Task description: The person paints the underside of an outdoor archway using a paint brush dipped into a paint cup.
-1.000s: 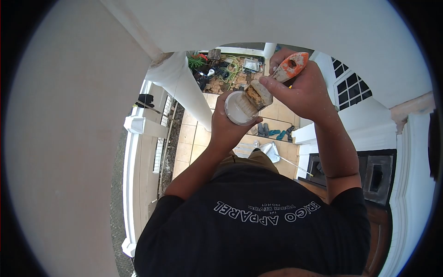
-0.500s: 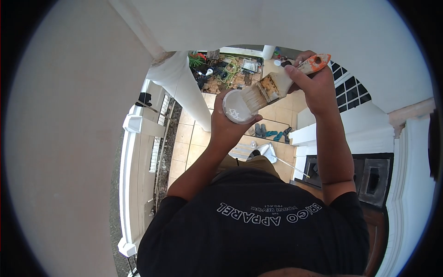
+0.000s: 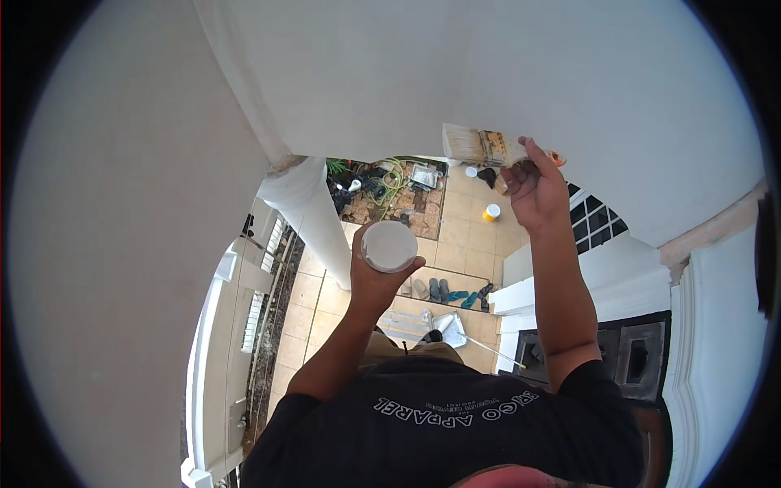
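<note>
My left hand (image 3: 370, 289) is wrapped round a plastic tub (image 3: 389, 246), with white paint visible inside. To the upper right, my right hand (image 3: 541, 195) grips a wide paintbrush (image 3: 478, 146) by its handle. The brush's pale bristles point left and overlap the lower edge of the white overhead wall (image 3: 390, 89). Its ferrule is stained with old paint, and orange shows at the handle's end behind my fingers.
A white column (image 3: 305, 215) stands left of the tub. Far below on the tiled floor are a yellow-and-white can (image 3: 491, 213), a paint tray (image 3: 425, 176), a hose (image 3: 390, 177) and several sandals (image 3: 439, 289). A long thin pole (image 3: 492, 350) lies near my feet.
My right hand has lifted the brush out of the tub, up against the overhead wall. My left hand and the tub sit lower in view, and the camera view has tilted up.
</note>
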The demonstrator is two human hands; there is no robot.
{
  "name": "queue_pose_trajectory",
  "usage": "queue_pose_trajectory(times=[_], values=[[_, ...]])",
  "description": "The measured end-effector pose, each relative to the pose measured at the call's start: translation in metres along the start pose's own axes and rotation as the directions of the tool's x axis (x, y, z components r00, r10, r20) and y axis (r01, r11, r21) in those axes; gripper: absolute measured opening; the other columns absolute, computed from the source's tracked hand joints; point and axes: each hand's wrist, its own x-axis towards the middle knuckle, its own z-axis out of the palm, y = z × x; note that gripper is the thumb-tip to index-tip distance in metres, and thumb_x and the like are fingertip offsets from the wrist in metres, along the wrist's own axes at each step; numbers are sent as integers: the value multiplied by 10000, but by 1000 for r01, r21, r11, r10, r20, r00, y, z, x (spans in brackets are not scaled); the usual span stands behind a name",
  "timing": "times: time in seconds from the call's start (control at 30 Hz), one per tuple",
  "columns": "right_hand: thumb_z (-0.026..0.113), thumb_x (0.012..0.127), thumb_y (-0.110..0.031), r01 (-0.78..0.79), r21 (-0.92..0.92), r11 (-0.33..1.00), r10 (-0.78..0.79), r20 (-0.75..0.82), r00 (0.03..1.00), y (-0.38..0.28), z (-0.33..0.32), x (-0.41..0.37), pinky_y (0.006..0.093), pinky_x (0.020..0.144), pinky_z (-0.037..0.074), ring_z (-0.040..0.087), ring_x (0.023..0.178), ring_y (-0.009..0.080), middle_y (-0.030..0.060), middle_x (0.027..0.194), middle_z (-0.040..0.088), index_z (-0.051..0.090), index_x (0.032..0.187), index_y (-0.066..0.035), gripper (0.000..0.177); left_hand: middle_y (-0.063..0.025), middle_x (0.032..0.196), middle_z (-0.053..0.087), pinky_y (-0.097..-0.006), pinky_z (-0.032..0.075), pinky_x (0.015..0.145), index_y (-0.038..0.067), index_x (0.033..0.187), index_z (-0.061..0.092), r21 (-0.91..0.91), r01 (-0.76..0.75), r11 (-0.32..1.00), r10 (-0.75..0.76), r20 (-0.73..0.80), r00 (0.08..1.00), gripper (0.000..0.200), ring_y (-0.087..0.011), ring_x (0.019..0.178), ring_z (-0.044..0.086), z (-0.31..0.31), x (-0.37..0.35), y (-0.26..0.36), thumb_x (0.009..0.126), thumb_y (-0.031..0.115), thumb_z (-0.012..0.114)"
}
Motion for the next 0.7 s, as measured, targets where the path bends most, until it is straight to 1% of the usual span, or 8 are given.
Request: queue_pose_trajectory(times=[0.13, 0.2, 0.23, 0.3, 0.5, 0.53, 0.6, 0.7], values=[[646, 905, -158, 512, -263, 818, -488, 154, 859, -61, 73, 37, 325, 698, 573, 667, 817, 194, 98, 969, 660, 621, 1001, 1, 188, -113, 1116, 555, -344, 495, 868, 27, 1231, 402, 40, 6, 999, -3, -63, 998, 772, -209, 1029, 571, -10, -5, 6, 641, 130, 889], [681, 855, -105, 819, -562, 115, -726, 515, 456, -94, 102, 60, 297, 683, 561, 676, 810, 187, 80, 1011, 678, 646, 967, -39, 135, -110, 1104, 558, -342, 497, 863, 33, 1214, 412, 68, 7, 998, -1, -84, 996, 751, -208, 1024, 572, -16, -8, 7, 638, 114, 887], [681, 855, -105, 827, -554, 94, -735, 522, 433, -107, 115, 77, 297, 683, 561, 676, 810, 187, 80, 1011, 678, 646, 967, -39, 135, -111, 1101, 561, -340, 499, 860, 34, 1211, 413, 58, 19, 998, -14, -92, 996, 749, -208, 1021, 574, -18, -8, 7, 636, 106, 887], [681, 795, -81, 662, -330, -673, -508, 856, -90, -127, 137, 104, 289, 686, 556, 676, 829, 195, 51, 979, 687, 657, 941, -79, 148, -111, 1097, 564, -338, 502, 856, 35, 1210, 414, 54, 10, 998, -5, -88, 996, 748, -208, 1016, 577, -23, -7, 10, 633, 96, 886], [653, 777, -139, 729, 14, -685, 166, 976, 138, 2, 70, 96, 317, 663, 554, 658, 811, 195, 7, 832, 632, 612, 821, -126, 61, -114, 1090, 566, -335, 499, 852, 32, 1222, 407, 46, 56, 997, -50, -126, 991, 756, -209, 1008, 577, -32, -8, -13, 636, 84, 882], [653, 777, -139, 719, 13, -694, 156, 979, 132, 0, 73, 100, 317, 663, 554, 658, 811, 195, 7, 832, 632, 612, 821, -126, 61, -114, 1089, 565, -338, 498, 852, 33, 1223, 407, 59, 54, 997, -47, -121, 992, 758, -209, 1008, 576, -34, -8, -13, 636, 88, 882], [645, 804, -164, 811, -258, -525, 126, 919, 374, -18, 83, 99, 345, 654, 543, 657, 799, 208, 12, 803, 616, 619, 830, -136, 47, -116, 1088, 564, -340, 498, 849, 34, 1224, 406, 61, 56, 997, -50, -107, 993, 766, -210, 1007, 575, -37, -8, -17, 630, 97, 887], [628, 829, -109, 742, -302, -599, -176, 953, 246, -126, 178, 112, 381, 654, 510, 634, 759, 280, 65, 817, 651, 633, 858, -90, 34, -117, 1094, 562, -339, 501, 846, 31, 1223, 406, 42, 76, 996, -71, -99, 993, 773, -209, 1009, 575, -35, -6, -20, 626, 104, 892]])
